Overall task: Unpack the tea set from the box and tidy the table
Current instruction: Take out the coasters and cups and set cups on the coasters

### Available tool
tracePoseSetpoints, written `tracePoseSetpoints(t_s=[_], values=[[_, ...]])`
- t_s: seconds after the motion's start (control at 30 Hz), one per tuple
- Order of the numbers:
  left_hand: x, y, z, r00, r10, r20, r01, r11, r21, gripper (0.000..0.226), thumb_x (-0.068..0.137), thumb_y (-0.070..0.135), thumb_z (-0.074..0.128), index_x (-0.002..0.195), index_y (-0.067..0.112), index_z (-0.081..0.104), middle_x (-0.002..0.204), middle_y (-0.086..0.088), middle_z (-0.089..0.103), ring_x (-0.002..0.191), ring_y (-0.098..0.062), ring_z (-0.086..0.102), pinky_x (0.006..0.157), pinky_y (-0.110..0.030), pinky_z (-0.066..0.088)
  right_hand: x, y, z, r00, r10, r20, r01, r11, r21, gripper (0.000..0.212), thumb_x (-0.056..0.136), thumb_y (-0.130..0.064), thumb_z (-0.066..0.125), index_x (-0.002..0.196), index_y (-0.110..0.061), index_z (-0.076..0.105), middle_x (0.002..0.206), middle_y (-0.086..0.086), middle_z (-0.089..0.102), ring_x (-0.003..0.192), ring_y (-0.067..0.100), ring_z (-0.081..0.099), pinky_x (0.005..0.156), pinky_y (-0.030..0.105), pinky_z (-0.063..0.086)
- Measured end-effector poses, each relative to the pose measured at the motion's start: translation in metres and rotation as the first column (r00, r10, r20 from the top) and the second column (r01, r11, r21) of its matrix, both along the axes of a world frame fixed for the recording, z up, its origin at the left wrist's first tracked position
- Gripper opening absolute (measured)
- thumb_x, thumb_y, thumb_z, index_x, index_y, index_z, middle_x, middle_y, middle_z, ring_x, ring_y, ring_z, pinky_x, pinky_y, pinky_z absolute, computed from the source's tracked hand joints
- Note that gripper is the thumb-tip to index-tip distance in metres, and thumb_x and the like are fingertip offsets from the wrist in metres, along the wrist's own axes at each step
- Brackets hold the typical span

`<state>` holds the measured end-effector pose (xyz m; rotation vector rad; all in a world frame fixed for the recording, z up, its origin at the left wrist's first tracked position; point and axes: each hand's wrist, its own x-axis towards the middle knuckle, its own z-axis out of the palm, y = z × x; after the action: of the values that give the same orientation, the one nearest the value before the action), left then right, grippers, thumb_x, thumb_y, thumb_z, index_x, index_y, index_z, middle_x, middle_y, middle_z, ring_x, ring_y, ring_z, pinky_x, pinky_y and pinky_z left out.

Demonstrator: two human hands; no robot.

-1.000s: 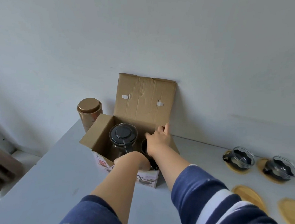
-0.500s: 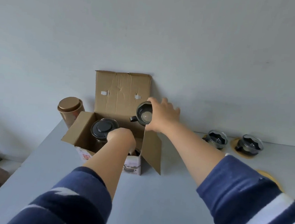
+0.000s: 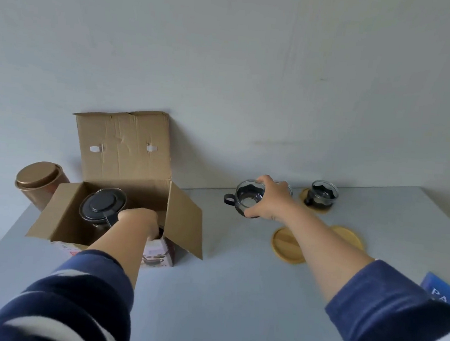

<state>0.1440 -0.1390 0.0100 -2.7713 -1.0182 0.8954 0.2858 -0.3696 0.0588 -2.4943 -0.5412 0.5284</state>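
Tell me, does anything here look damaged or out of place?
Only minor wear: the cardboard box's upright lid flap is creased and dented. Nothing looks spilled or broken; the glass cup in the right hand appears intact.

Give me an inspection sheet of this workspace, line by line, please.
Surface: grey table, against a pale wall.
Job's things: open cardboard box with teapot inside; one glass cup held in the air; another cup on a coaster; two bare wooden coasters.
Clutter: copper tin left of box; blue booklet at right edge.
Grippers: left hand reaches into box, grip hidden; right hand grips the cup.
Cables: nothing seen.
Surroundings: nothing seen.
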Motion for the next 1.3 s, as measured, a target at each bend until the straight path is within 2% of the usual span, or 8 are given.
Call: tracePoseSetpoints(t_s=[0.3, 0.57, 0.67, 0.77, 0.87, 1.0, 1.17, 1.3], values=[[-0.006, 0.002, 0.060, 0.978, 0.110, 0.180, -0.093, 0.991, -0.099, 0.056, 0.074, 0.061, 0.067, 0.104, 0.015, 0.062, 0.097, 0.000, 0.066, 0.093, -0.018, 0.060, 0.085, -0.032, 0.046, 0.019, -0.048, -0.015, 0.997, -0.016, -0.075, 0.024, 0.993, 0.114, 0.088, 0.068, -0.014, 0.079, 0.141, -0.016, 0.030, 0.134, 0.007, 0.046, 0.104, 0.021, 0.049, 0.080, 0.026, 0.041], [-0.013, -0.011, 0.054, 0.939, 0.181, 0.293, -0.150, 0.981, -0.124, 0.057, 0.077, 0.060, 0.061, 0.116, 0.017, 0.060, 0.102, 0.000, 0.068, 0.096, -0.018, 0.062, 0.089, -0.033, 0.048, 0.041, -0.085, -0.019, 0.990, -0.096, -0.103, 0.109, 0.985, 0.131, 0.092, 0.064, -0.015, 0.079, 0.142, -0.017, 0.030, 0.138, 0.005, 0.047, 0.120, 0.025, 0.050, 0.090, 0.029, 0.043], [-0.019, -0.006, 0.037, 0.940, 0.211, 0.269, -0.187, 0.976, -0.112, 0.076, 0.079, 0.070, 0.046, 0.139, 0.024, 0.045, 0.132, -0.001, 0.060, 0.125, -0.027, 0.052, 0.114, -0.058, 0.023, 0.046, -0.092, -0.024, 0.992, -0.092, -0.081, 0.101, 0.987, 0.125, 0.089, 0.062, -0.014, 0.079, 0.139, -0.017, 0.034, 0.135, 0.005, 0.048, 0.116, 0.024, 0.052, 0.088, 0.031, 0.045], [-0.023, -0.004, 0.021, 0.930, 0.251, 0.270, -0.243, 0.968, -0.061, 0.071, 0.089, 0.069, 0.032, 0.143, 0.024, 0.039, 0.136, -0.001, 0.058, 0.135, -0.028, 0.042, 0.113, -0.065, -0.005, 0.047, -0.092, -0.030, 0.996, -0.065, -0.058, 0.072, 0.988, 0.135, 0.087, 0.063, -0.015, 0.080, 0.137, -0.016, 0.035, 0.134, 0.005, 0.049, 0.109, 0.021, 0.050, 0.085, 0.028, 0.042], [-0.023, -0.014, 0.014, 0.930, 0.264, 0.256, -0.258, 0.965, -0.056, 0.054, 0.097, 0.055, 0.029, 0.136, 0.022, 0.044, 0.128, -0.007, 0.059, 0.128, -0.028, 0.048, 0.115, -0.063, 0.001, 0.045, -0.086, -0.037, 0.997, -0.038, -0.065, 0.047, 0.989, 0.140, 0.086, 0.066, -0.017, 0.080, 0.138, -0.019, 0.034, 0.135, 0.002, 0.047, 0.112, 0.019, 0.048, 0.086, 0.027, 0.038], [-0.016, -0.012, 0.006, 0.809, 0.443, 0.387, -0.423, 0.895, -0.141, 0.077, 0.090, 0.065, 0.034, 0.137, 0.005, 0.044, 0.141, -0.019, 0.049, 0.136, -0.038, 0.037, 0.115, -0.058, 0.007, 0.039, -0.073, -0.046, 0.998, -0.029, -0.062, 0.038, 0.989, 0.144, 0.085, 0.064, -0.020, 0.080, 0.137, -0.021, 0.035, 0.134, 0.000, 0.049, 0.111, 0.018, 0.049, 0.086, 0.027, 0.038], [-0.018, -0.001, -0.001, 0.676, 0.514, 0.529, -0.484, 0.850, -0.207, 0.081, 0.068, 0.082, 0.041, 0.116, 0.018, 0.057, 0.094, -0.005, 0.070, 0.104, -0.032, 0.063, 0.114, -0.066, 0.007, 0.030, -0.064, -0.050, 0.996, -0.036, -0.076, 0.048, 0.987, 0.153, 0.085, 0.065, -0.016, 0.080, 0.136, -0.020, 0.035, 0.131, 0.001, 0.049, 0.107, 0.018, 0.047, 0.085, 0.029, 0.040], [-0.011, -0.019, 0.030, 0.667, 0.344, 0.660, -0.430, 0.902, -0.035, 0.081, 0.073, 0.072, 0.055, 0.134, 0.020, 0.044, 0.126, -0.009, 0.060, 0.120, -0.034, 0.055, 0.114, -0.062, 0.007, 0.028, -0.064, -0.047, 0.994, -0.057, -0.090, 0.071, 0.984, 0.161, 0.086, 0.066, -0.016, 0.079, 0.139, -0.019, 0.033, 0.133, 0.002, 0.048, 0.104, 0.017, 0.045, 0.083, 0.027, 0.038]])
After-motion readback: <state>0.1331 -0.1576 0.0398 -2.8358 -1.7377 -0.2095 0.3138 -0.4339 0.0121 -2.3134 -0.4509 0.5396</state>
